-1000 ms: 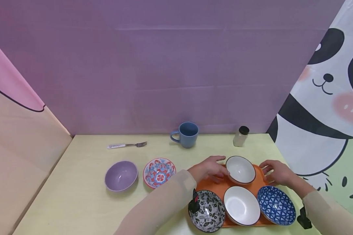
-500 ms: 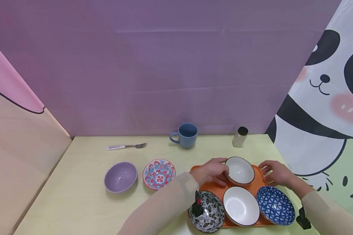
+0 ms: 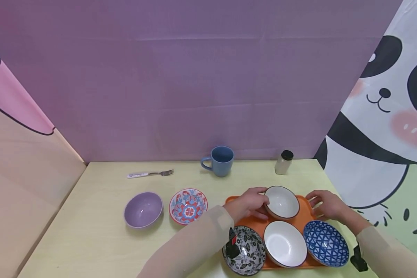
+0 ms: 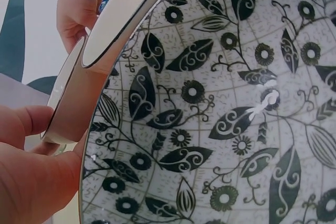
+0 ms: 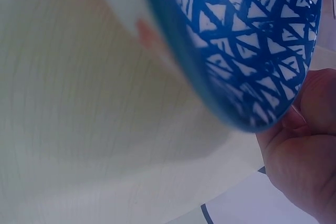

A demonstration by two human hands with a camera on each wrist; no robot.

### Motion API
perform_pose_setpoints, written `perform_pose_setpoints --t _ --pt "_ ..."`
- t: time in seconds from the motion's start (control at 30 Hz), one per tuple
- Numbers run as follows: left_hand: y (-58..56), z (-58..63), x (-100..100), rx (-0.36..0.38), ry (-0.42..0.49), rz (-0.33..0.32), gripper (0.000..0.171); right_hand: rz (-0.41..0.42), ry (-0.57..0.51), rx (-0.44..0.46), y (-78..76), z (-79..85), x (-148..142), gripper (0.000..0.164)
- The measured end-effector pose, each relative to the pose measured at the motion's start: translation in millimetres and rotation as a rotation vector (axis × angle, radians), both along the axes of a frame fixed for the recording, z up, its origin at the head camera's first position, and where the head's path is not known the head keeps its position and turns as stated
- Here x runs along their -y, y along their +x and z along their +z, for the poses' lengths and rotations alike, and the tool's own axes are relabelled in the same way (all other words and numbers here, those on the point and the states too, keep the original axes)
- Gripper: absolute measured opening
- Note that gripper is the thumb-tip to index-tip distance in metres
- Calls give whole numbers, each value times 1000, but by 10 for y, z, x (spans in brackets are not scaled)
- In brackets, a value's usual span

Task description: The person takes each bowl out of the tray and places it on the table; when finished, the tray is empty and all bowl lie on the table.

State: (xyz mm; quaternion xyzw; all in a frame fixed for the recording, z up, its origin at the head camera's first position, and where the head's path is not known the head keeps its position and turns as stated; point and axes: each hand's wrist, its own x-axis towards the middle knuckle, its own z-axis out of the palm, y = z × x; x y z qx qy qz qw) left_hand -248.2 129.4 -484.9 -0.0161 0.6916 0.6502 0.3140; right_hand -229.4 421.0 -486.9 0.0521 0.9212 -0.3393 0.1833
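Left hand (image 3: 251, 201) pinches the far white bowl (image 3: 282, 202) by the part of its rim closest to the fingers, so the bowl sits just to that hand's right, over the orange tray (image 3: 304, 214); whether its base rests there cannot be made out. Across from it, past the bowl's other side, the right hand (image 3: 328, 204) has loosely bent fingers with nothing seen between them. It is beside the tray's right edge, and I cannot tell whether the fingertips touch it.

The step in hand looks like setting or nudging this bowl into place. Closer to the body than the left hand are a flowered bowl (image 3: 251, 253) and, to the right of that, a near white bowl (image 3: 285, 243); a blue bowl (image 3: 326, 243) lies on the body side of the right hand, apparently tilted. The next move seems to call for keeping the pinched bowl level, then an easy release sideways, with the left wrist clear of the flowered bowl below it.

On the bench (image 3: 90, 235), to the left hand's left, are a red patterned bowl (image 3: 188, 206) and, farther off, a purple bowl (image 3: 143, 210). Beyond that hand stands a mug (image 3: 223, 162), and a jar (image 3: 283, 164) stands beyond the pinched bowl
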Motion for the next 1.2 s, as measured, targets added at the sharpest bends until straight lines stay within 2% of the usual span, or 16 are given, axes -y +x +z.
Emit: perform_pose_setpoints --t 0.37,0.67,0.87,1.03,1.2 --pt "5 -43 93 -48 -52 4 48 -3 0 7 -5 -20 -28 56" --pt "29 -25 221 -58 -33 -15 48 0 -4 3 -6 3 -25 55" --pt "55 -17 313 -51 -21 -1 49 -2 5 -7 11 16 -11 55" --pt "52 39 394 -36 54 -7 52 -15 -3 -1 17 5 -9 57" --pt "60 184 491 -9 111 -36 54 -17 -6 -10 12 -25 -16 59"
